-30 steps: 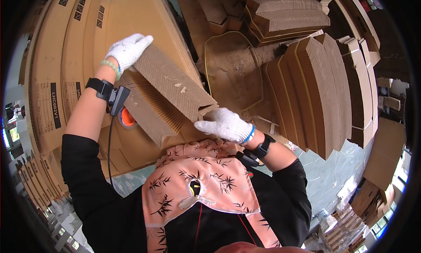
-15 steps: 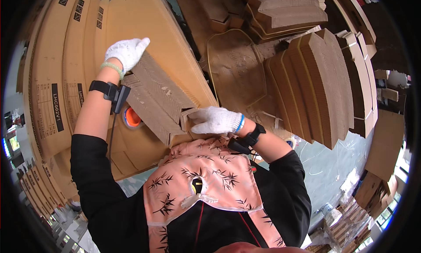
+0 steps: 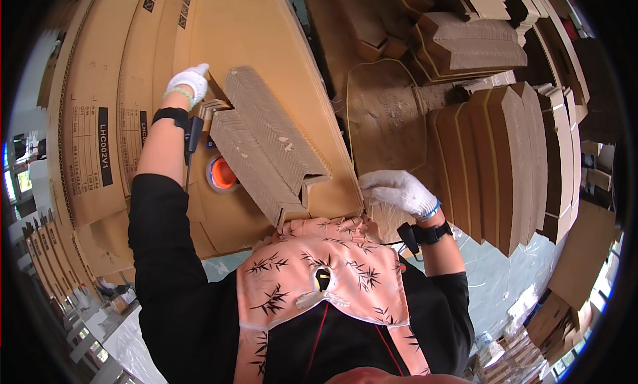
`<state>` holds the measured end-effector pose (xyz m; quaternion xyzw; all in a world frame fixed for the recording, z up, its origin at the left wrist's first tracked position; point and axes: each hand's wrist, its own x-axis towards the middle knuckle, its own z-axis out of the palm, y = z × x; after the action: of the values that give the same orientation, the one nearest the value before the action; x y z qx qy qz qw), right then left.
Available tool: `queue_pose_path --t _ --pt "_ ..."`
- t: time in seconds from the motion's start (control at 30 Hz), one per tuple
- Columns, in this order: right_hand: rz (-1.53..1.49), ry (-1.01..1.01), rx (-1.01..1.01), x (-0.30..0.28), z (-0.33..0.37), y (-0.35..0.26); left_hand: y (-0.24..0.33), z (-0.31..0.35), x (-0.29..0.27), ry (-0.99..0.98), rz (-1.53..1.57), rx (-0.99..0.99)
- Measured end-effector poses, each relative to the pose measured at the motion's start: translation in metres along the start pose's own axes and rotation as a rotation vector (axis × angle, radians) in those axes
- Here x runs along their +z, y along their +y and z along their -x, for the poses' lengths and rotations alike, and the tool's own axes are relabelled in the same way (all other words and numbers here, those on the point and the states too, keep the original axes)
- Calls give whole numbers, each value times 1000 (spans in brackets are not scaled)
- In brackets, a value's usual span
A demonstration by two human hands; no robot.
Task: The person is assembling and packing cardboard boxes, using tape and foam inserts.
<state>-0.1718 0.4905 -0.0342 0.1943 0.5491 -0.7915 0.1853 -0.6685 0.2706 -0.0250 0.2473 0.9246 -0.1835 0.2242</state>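
Observation:
A thick stack of corrugated cardboard pieces (image 3: 269, 144) lies slanted on a large flat cardboard sheet (image 3: 266, 38) in front of me. My left hand (image 3: 188, 83), in a white glove, grips the stack's far upper end. My right hand (image 3: 399, 190), also gloved, is off the stack, to the right of its near end. It lies palm down by the sheet's lower right corner with nothing in it. Each wrist carries a black band. My patterned pink bib (image 3: 319, 277) hides the sheet's near edge.
An orange tape roll (image 3: 222, 174) lies on the sheet just left of the stack. Upright bundles of folded cardboard (image 3: 505, 158) stand to the right, with more piles at the top (image 3: 465, 45). Printed flat boxes (image 3: 93, 131) lean at the left. Clear plastic (image 3: 505, 277) covers the lower right.
My right hand let go of the stack's near end and moved right to the sheet's corner. My left hand lifted and pushed the far end of the stack farther away.

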Motion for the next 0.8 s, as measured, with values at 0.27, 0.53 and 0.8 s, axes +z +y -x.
queue_pose_path --t 0.27,0.53,0.8 --pt "134 132 -22 11 10 1 -7 47 -18 -36 -48 92" --pt "-87 195 105 18 11 -4 1 46 -31 -118 -101 71" --pt "-68 213 16 24 4 -8 0 52 -39 -106 -213 120"
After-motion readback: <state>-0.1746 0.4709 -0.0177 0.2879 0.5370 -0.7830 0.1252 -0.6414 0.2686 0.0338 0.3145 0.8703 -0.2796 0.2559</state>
